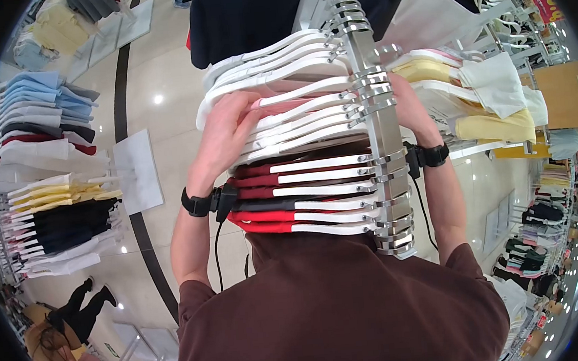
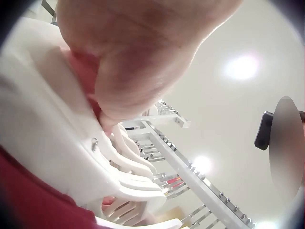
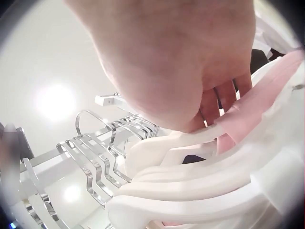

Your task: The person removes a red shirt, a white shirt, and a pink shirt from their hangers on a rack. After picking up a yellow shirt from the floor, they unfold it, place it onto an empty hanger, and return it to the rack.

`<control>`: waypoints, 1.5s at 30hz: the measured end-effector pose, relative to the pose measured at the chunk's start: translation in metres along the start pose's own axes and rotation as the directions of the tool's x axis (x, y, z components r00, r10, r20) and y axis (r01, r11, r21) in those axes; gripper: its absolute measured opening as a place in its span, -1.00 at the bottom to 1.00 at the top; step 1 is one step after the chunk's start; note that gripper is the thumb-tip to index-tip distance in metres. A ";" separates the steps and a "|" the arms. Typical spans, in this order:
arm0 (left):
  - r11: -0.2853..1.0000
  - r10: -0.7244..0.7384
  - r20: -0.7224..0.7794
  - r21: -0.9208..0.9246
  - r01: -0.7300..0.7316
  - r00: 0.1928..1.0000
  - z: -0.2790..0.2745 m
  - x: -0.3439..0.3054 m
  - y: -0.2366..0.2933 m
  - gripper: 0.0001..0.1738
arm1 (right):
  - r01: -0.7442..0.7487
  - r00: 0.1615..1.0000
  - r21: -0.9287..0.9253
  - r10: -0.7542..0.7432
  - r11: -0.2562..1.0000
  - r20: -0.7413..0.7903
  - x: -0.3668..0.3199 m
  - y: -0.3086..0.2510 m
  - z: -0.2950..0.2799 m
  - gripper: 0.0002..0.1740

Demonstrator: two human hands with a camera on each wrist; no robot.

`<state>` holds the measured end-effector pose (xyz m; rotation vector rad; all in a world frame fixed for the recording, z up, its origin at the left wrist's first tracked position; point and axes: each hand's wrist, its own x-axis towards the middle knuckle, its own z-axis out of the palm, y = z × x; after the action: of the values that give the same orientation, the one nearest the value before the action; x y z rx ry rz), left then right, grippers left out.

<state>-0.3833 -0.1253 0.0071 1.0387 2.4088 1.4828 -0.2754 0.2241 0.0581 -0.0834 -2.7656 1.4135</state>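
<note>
On the left side of the rail in the head view, the left hand (image 1: pixel 227 127) pinches a pink garment (image 1: pixel 282 106) at the shoulder of its white hanger. The left wrist view has this hand (image 2: pixel 138 57) over the pink cloth (image 2: pixel 85 71), thumb against it. Partly hidden by the metal rail (image 1: pixel 388 132), the right hand (image 1: pixel 409 106) is at the opposite shoulder. In the right wrist view its fingers pass behind the pink garment (image 3: pixel 252 107) and the hand (image 3: pixel 176 62) grips there, fingertips hidden. White hangers (image 3: pixel 186 191) lie close below.
Dark red garments (image 1: pixel 255 182) and bright red ones (image 1: pixel 258 223) hang nearer the body on the same rail. A dark navy garment (image 1: pixel 242 21) hangs at the far end. More clothes racks line both sides, and a person (image 1: pixel 57 334) is at lower left.
</note>
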 end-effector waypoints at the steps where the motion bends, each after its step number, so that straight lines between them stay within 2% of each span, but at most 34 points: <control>1: 1.000 0.005 0.007 0.004 -0.005 1.000 0.001 0.001 0.004 -0.75 | -0.025 1.000 -0.025 0.025 0.999 0.009 0.002 0.012 -0.001 -0.70; 2: 1.000 0.011 0.011 0.009 -0.011 1.000 0.002 0.003 0.007 -0.75 | -0.048 0.999 -0.050 0.049 0.998 0.019 0.002 0.021 -0.003 -0.70; 4: 1.000 0.015 -0.010 0.002 -0.015 1.000 0.007 0.004 0.001 -0.75 | 0.002 1.000 -0.003 -0.002 1.000 0.024 0.001 0.015 -0.003 -0.70; 6: 1.000 0.014 -0.033 0.003 -0.014 0.999 0.008 0.004 -0.005 -0.75 | -0.074 0.997 0.179 0.066 0.981 0.047 0.002 0.018 -0.001 -0.70; 7: 1.000 0.001 -0.044 -0.006 -0.001 0.999 0.008 0.003 -0.007 -0.75 | -0.074 0.997 0.182 0.066 0.981 0.046 0.000 0.017 0.000 -0.70; 10: 0.998 -0.043 -0.020 -0.038 0.043 0.999 0.003 0.003 -0.013 -0.73 | -0.088 0.996 0.166 0.088 0.982 0.004 -0.008 0.014 0.005 -0.71; 12: 0.996 -0.070 0.019 -0.060 0.071 0.997 -0.001 0.000 -0.016 -0.72 | 0.158 0.987 0.030 -0.156 0.987 -0.046 -0.010 0.014 0.008 -0.70; 14: 0.984 -0.143 0.081 -0.095 0.151 0.986 -0.004 -0.006 -0.018 -0.71 | 0.105 0.994 0.027 -0.104 0.994 -0.029 -0.014 0.005 0.009 -0.70; 16: 0.972 -0.192 0.110 -0.119 0.204 0.975 -0.006 -0.008 -0.020 -0.69 | 0.058 0.997 -0.072 -0.055 0.996 0.049 -0.014 0.006 0.011 -0.70; 17: 0.955 -0.240 0.130 -0.143 0.258 0.962 -0.006 -0.010 -0.021 -0.68 | 0.045 0.999 -0.060 -0.044 0.997 0.017 -0.015 0.008 0.012 -0.72; 20: 0.960 -0.216 0.065 -0.170 0.224 0.974 0.001 -0.017 -0.024 -0.66 | 0.041 0.998 0.003 -0.041 0.999 -0.036 -0.017 0.011 0.018 -0.73; 24: 0.956 -0.259 0.088 -0.121 0.268 0.962 -0.008 -0.014 -0.003 -0.66 | 0.042 0.994 -0.026 -0.044 0.999 -0.100 -0.019 0.006 0.019 -0.73; 26: 0.986 -0.142 0.047 -0.081 0.146 0.989 -0.007 -0.005 -0.006 -0.69 | 0.168 0.958 -0.323 -0.231 0.931 -0.168 -0.016 0.009 0.012 -0.70; 27: 0.986 -0.142 0.045 -0.083 0.146 0.989 -0.008 -0.001 -0.001 -0.69 | 0.159 0.944 -0.387 -0.255 0.908 -0.209 -0.015 0.012 0.012 -0.71; 29: 0.978 -0.023 -0.079 0.207 0.039 0.997 -0.012 0.006 0.016 -0.72 | 0.128 0.953 -0.369 -0.216 0.921 -0.210 -0.011 0.017 0.011 -0.72; 30: 0.977 -0.029 -0.079 0.209 0.044 0.996 -0.010 0.008 0.016 -0.72 | 0.091 0.962 -0.349 -0.174 0.933 -0.213 -0.011 0.018 0.012 -0.73; 31: 0.957 0.074 -0.151 0.289 -0.027 0.986 -0.008 0.009 0.014 -0.73 | 0.092 0.963 -0.344 -0.172 0.935 -0.209 -0.013 0.018 0.013 -0.73; 32: 0.923 0.180 -0.214 0.373 -0.090 0.960 -0.007 0.009 0.013 -0.74 | -0.012 0.979 -0.295 -0.049 0.955 -0.200 -0.014 0.016 0.013 -0.73; 33: 0.923 0.175 -0.215 0.374 -0.084 0.961 -0.009 0.007 0.012 -0.74 | -0.119 0.980 -0.250 0.074 0.961 -0.184 -0.015 0.014 0.011 -0.73; 34: 0.949 0.059 -0.148 0.316 -0.010 0.987 -0.010 0.003 0.010 -0.75 | -0.122 0.981 -0.248 0.078 0.961 -0.180 -0.018 0.012 0.010 -0.73; 35: 0.962 -0.054 -0.067 0.263 0.070 0.996 -0.011 0.000 0.009 -0.75 | -0.111 0.986 -0.171 0.087 0.979 -0.143 -0.022 0.011 0.009 -0.71; 36: 0.961 -0.059 -0.061 0.266 0.073 0.996 -0.013 -0.003 0.010 -0.75 | -0.100 0.990 -0.090 0.090 0.991 -0.107 -0.024 0.009 0.008 -0.69; 37: 0.971 -0.039 -0.034 0.237 0.046 0.999 -0.014 -0.007 0.011 -0.75 | -0.105 0.990 -0.083 0.096 0.991 -0.104 -0.026 0.005 0.005 -0.69; 39: 0.979 -0.026 -0.005 0.201 0.026 1.000 -0.013 -0.020 0.015 -0.74 | -0.113 0.993 -0.064 0.114 0.992 0.017 -0.032 -0.004 -0.005 -0.59; 40: 0.974 0.026 -0.025 0.224 -0.020 0.999 -0.012 -0.027 0.018 -0.71 | -0.118 0.993 -0.062 0.119 0.991 0.020 -0.038 -0.006 -0.006 -0.59; 41: 0.967 0.077 -0.044 0.248 -0.064 0.996 -0.012 -0.032 0.018 -0.69 | -0.067 0.995 -0.123 0.076 0.990 0.065 -0.045 -0.009 -0.006 -0.50; 42: 0.967 0.070 -0.043 0.247 -0.058 0.997 -0.012 -0.035 0.016 -0.69 | -0.012 0.993 -0.180 0.033 0.984 0.114 -0.049 -0.009 -0.007 -0.41; 43: 0.980 0.040 -0.035 0.195 -0.032 0.999 -0.012 -0.038 0.014 -0.67 | -0.025 0.982 -0.201 0.061 0.979 0.176 -0.052 -0.001 -0.009 -0.28; 45: 0.990 0.009 -0.029 0.140 -0.005 1.000 -0.012 -0.041 0.009 -0.64 | -0.063 0.972 -0.165 0.098 0.984 0.213 -0.051 0.011 -0.007 -0.25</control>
<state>-0.3528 -0.1568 0.0106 1.0607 2.5647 1.3570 -0.2241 0.2334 0.0527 -0.0457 -3.0870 1.2913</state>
